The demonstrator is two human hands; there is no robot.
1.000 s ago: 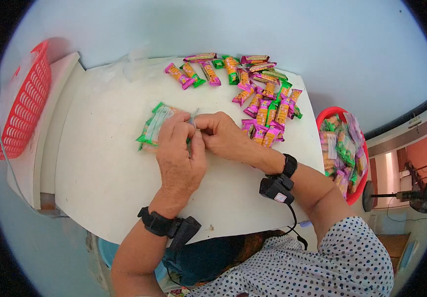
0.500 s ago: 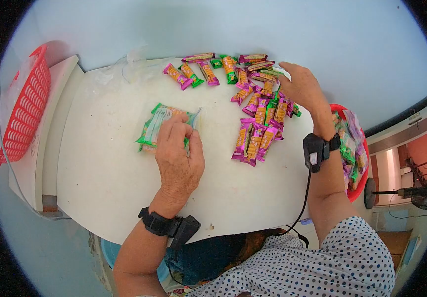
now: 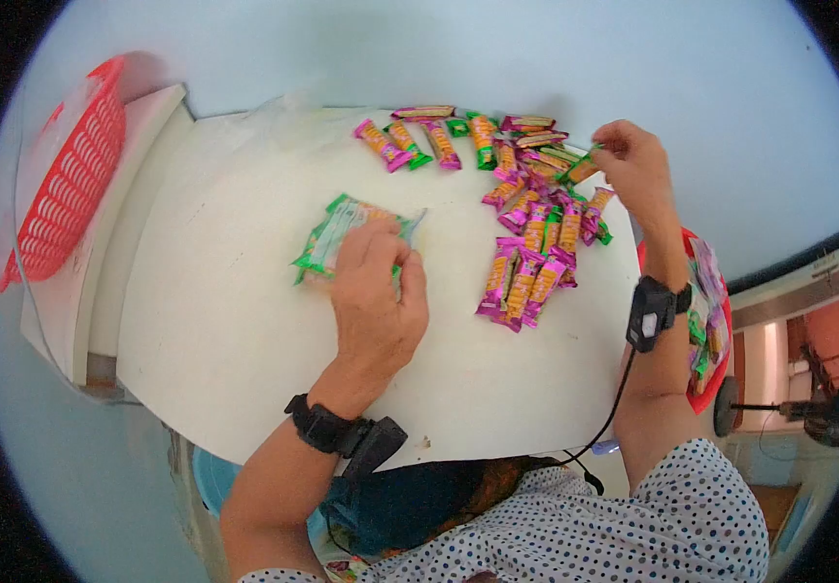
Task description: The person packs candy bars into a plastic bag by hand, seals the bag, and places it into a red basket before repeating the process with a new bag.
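Observation:
My left hand [image 3: 376, 301] rests with curled fingers on a small flat bundle of green-edged snack packets [image 3: 332, 241] at the middle of the white table [image 3: 235, 321]. Part of the bundle is hidden under the fingers. At the upper right, my right hand [image 3: 636, 170] pinches a green-wrapped snack bar [image 3: 580, 172] by its end, over the edge of a loose pile. Purple-wrapped snack bars [image 3: 522, 282] make up most of that pile, with some green ones among them.
A red plastic basket [image 3: 69, 185] leans on a white ledge at the left. Clear plastic bags [image 3: 274, 131] lie along the back of the table. Beside my right forearm stands a red tub [image 3: 724, 364] of wrapped snacks. A black cable [image 3: 622, 389] trails from my right wrist.
My right hand has drawn a green-wrapped snack bar up from the pile's edge, moving slightly right. My left hand stays on the packets. The whole view has shifted a little.

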